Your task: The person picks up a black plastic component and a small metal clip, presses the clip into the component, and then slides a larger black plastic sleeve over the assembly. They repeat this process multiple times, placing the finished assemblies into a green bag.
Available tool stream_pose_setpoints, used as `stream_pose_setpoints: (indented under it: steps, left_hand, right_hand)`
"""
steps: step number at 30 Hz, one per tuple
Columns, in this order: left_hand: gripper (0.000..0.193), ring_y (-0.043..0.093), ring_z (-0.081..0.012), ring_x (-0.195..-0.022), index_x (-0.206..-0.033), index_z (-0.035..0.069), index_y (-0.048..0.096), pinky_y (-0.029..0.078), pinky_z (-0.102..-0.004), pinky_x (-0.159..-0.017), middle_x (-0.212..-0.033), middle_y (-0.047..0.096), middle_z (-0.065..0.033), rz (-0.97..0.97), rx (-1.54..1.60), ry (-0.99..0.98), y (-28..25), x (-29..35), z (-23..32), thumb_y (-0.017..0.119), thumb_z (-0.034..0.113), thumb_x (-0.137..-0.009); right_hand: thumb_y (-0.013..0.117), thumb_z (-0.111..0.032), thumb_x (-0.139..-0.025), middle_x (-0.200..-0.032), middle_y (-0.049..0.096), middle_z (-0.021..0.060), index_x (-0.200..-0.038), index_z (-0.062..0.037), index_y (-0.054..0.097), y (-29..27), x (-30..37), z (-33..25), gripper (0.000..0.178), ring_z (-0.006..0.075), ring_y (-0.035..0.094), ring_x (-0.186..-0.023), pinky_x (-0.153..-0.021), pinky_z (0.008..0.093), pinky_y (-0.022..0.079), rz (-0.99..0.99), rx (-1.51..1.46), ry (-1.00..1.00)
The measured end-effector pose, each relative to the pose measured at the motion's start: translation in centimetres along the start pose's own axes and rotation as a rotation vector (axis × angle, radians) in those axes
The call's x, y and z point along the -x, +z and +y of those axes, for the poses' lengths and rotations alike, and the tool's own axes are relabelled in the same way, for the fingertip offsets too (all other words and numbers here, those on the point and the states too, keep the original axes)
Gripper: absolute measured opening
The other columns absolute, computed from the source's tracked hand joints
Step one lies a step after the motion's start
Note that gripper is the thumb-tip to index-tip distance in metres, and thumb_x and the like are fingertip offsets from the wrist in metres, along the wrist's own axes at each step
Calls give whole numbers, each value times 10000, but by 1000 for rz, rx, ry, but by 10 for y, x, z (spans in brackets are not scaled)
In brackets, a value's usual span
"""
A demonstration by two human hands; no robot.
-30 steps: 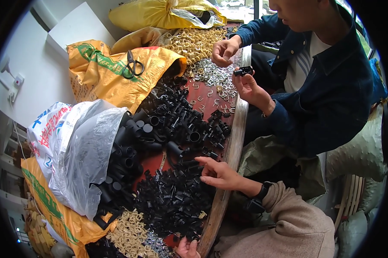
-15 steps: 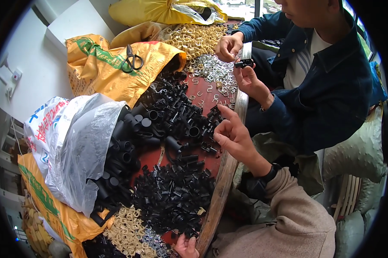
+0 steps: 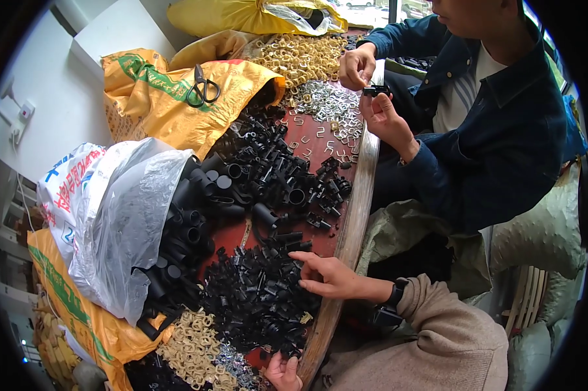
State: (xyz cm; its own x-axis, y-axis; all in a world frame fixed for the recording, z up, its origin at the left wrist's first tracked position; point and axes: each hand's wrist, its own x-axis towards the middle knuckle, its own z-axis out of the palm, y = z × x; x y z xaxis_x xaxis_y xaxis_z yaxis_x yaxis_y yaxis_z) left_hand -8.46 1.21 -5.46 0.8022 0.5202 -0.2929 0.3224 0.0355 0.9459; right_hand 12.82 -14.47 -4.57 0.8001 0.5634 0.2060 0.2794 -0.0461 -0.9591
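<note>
My right hand (image 3: 329,277), with a dark watch (image 3: 398,292) at its wrist, reaches over a heap of small black plastic parts (image 3: 261,293). Its index finger and thumb are apart, and nothing shows between them. At the lower edge my left hand (image 3: 283,373) has its fingers curled beside the near end of that heap; what they hold, if anything, is hidden. Small black assemblies (image 3: 329,186) lie along the table edge beyond my right hand. Tan plastic buckles (image 3: 193,352) and small silver metal pieces (image 3: 232,365) are piled left of my left hand.
Across the right, a co-worker's hands (image 3: 375,107) hold a black part (image 3: 376,90). Black tubes (image 3: 193,221) spill from a white sack (image 3: 85,195). Scissors (image 3: 203,88) lie on a yellow sack (image 3: 157,107). The wooden table edge (image 3: 352,247) runs beside my right hand.
My right hand has moved from beside the black assemblies at the table edge toward me, over the heap of small parts. My left hand has stayed nearly still.
</note>
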Motion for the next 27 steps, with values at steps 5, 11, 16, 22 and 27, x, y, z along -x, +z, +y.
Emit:
stream_pose_setpoints:
  steps: [5,11,16,22,27]
  left_hand:
    - [335,386,-36,-534,-997,-90,511,333,-178,-481,-654,491,38,-29,2,12,-2,2,-1,607,132,-764]
    - [277,585,-164,-745,-985,-48,519,477,-241,-656,-867,593,-91,-52,258,39,-3,1,-16,582,57,-737]
    - [304,581,-162,-777,-1019,-54,504,477,-253,-672,-891,583,-87,-64,253,53,-3,0,-8,565,60,-744]
    - [333,541,-97,-802,-1074,-43,490,446,-222,-705,-930,572,-57,-39,385,159,-21,18,-3,584,51,-768]
    - [280,576,-144,-778,-1007,-32,524,465,-235,-661,-890,587,-68,117,401,96,-60,51,-15,590,105,-771]
  right_hand:
    - [547,-90,-747,-656,519,63,-1241,-72,304,0,2,3,550,181,524,-549,-511,278,409,-4,48,9]
    - [566,-75,-728,-643,511,70,-1171,-60,387,4,4,3,479,191,518,-551,-511,285,411,11,102,-86]
    - [587,-61,-712,-651,501,76,-1039,-39,500,20,11,-12,340,179,505,-556,-510,280,408,-7,128,-119]
    - [569,-33,-730,-661,490,66,-1002,-12,521,48,33,-34,277,150,471,-551,-507,241,385,-134,149,-91]
    - [571,-26,-724,-640,459,62,-961,-9,528,82,50,-40,242,165,465,-548,-498,251,377,-214,245,-178]
